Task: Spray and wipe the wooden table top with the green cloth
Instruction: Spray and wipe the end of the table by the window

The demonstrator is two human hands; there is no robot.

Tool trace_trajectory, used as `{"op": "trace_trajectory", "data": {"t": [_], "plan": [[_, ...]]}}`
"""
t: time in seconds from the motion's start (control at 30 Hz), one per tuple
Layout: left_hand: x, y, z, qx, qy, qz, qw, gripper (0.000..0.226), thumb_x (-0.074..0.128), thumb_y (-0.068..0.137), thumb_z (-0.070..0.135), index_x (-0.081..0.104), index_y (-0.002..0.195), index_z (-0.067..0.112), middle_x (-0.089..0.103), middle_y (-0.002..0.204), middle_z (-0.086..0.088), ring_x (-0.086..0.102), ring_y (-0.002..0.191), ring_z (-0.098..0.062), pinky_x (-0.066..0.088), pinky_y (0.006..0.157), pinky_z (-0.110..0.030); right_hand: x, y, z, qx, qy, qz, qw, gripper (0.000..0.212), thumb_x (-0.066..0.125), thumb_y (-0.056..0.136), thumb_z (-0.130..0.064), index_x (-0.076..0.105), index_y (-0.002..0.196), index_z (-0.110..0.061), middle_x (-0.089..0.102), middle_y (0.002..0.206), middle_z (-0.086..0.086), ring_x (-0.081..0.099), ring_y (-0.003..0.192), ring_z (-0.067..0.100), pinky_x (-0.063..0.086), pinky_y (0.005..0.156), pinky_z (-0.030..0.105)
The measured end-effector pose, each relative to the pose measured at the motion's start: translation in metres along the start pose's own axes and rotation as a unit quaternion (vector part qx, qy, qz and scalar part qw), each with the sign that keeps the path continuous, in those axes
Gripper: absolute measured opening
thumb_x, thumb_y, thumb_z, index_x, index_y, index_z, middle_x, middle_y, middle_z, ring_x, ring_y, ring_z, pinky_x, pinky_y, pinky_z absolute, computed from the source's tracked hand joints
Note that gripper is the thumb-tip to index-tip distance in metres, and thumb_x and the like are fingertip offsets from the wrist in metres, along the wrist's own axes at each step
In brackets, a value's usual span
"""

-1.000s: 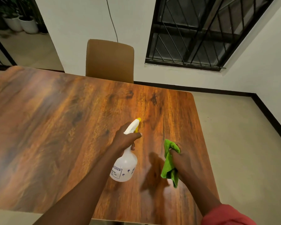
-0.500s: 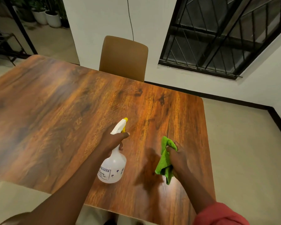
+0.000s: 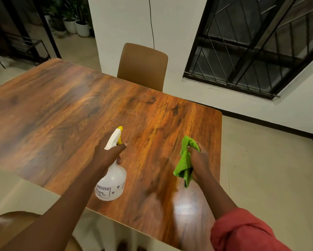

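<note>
Head view, left fingers: your left hand (image 3: 108,154) wraps the spray bottle (image 3: 113,180) at its neck, forefinger by the trigger (image 3: 119,141).
Right fingers: your right hand (image 3: 200,162) grips the bunched green cloth (image 3: 184,164) over the table top (image 3: 61,115), right side.
Spraying: squeeze fully, mist evenly ahead, then wipe along the grain.

Home dining area, by the look of it. I am standing over a wooden table top (image 3: 70,115), with a tan padded chair (image 3: 143,66) sitting tucked in at the far side and a second chair (image 3: 9,227) showing at the near corner. A barred window (image 3: 251,48) is breaking the white wall (image 3: 123,20); potted plants (image 3: 77,27) are lining a passage beyond the dark doorframe (image 3: 49,33).
</note>
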State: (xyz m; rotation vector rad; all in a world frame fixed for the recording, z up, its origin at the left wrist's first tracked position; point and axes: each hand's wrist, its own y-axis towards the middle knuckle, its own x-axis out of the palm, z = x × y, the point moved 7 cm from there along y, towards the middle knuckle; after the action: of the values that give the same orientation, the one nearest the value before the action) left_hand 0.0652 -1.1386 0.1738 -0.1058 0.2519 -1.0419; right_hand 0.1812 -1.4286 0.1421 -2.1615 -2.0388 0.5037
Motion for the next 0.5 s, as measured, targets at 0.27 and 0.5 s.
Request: {"op": "trace_trajectory", "data": {"t": [0.27, 0.5], "plan": [[-0.004, -0.015, 0.013, -0.006, 0.006, 0.006, 1.0, 0.017, 0.069, 0.085, 0.01, 0.057, 0.098, 0.011, 0.049, 0.064, -0.005, 0.046, 0.041, -0.025, 0.043, 0.057, -0.032, 0.001, -0.03, 0.01, 0.039, 0.082, -0.022, 0.996, 0.026, 0.052, 0.092, -0.002, 0.061, 0.11, -0.018, 0.065, 0.084, 0.003, 0.062, 0.064, 0.015, 0.05, 0.053, 0.027], [-0.009, -0.05, -0.005, -0.027, 0.017, -0.024, 0.999, 0.025, 0.068, 0.083, 0.01, 0.056, 0.105, 0.006, 0.052, 0.07, -0.009, 0.046, 0.041, -0.024, 0.043, 0.053, -0.032, -0.013, -0.074, 0.048, 0.073, 0.129, 0.008, 0.989, 0.023, 0.052, 0.088, 0.0, 0.065, 0.102, -0.014, 0.066, 0.089, 0.017, 0.063, 0.073, 0.029, 0.053, 0.066, 0.042]]}}
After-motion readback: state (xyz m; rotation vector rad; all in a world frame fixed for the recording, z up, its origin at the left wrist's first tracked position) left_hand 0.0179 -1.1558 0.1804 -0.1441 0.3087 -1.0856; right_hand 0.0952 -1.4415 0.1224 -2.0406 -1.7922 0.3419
